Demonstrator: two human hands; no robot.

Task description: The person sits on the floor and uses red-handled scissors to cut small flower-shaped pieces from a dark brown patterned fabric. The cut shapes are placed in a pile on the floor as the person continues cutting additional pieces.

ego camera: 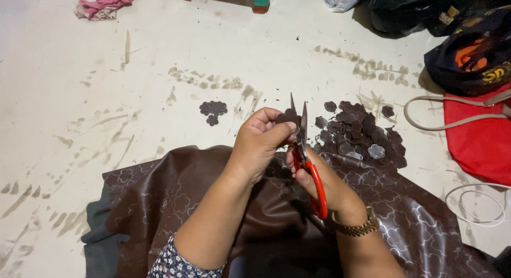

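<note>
Head view: a person sits on a pale, scuffed floor point(159, 54), seen from above.
Left hand point(261, 145): fingers pinching a small dark brown flower-shaped piece point(287, 117), held up over the lap.
Right hand point(327, 187): fingers closed through the handles of red-handled scissors point(306, 150); blades point up, slightly parted at the piece's edge.
Sheet: dark brown leatherette sheet point(175, 198) printed with flower outlines lies across the lap.
Cut pieces: pile of cut flowers point(362, 134) just right of the hands; a smaller cluster point(213, 110) to the left.
Doing it well: likely small snips, turning the piece rather than the scissors.
</note>
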